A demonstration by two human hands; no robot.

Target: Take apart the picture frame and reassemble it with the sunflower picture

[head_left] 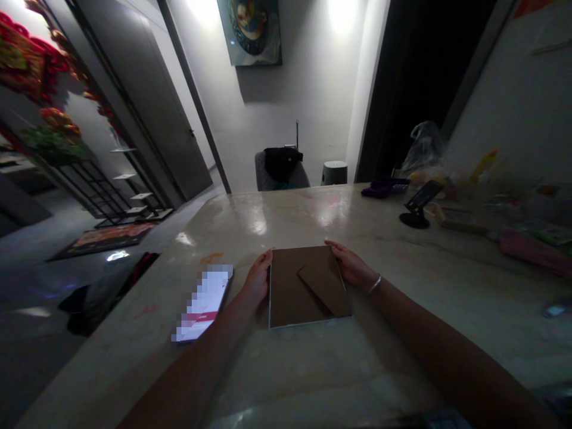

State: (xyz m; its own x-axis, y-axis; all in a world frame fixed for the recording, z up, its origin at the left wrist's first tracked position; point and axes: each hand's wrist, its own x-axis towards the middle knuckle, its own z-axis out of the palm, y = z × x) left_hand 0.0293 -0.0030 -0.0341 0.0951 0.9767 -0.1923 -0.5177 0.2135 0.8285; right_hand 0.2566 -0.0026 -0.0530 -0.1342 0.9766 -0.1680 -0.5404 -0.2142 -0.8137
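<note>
Between my hands is a picture frame (290,298), seen from its brown back, with a thin white edge and a narrow stand leg running slantwise down it. My left hand (259,275) grips the left edge, its thumb near the upper corner. On the opposite side my right hand (353,266) holds the upper right edge, with a bracelet on that wrist. The frame's front is hidden from me. A phone (205,304) with a lit, blurred-out screen lies on the table, left of my left forearm.
The pale, glossy stone table (308,369) spreads around the frame. At the right stand a black phone stand (417,208), a purple item (384,186), a clear plastic bag (424,149) and a pink package (531,250). A grey chair (260,170) with a black bag is beyond the far edge.
</note>
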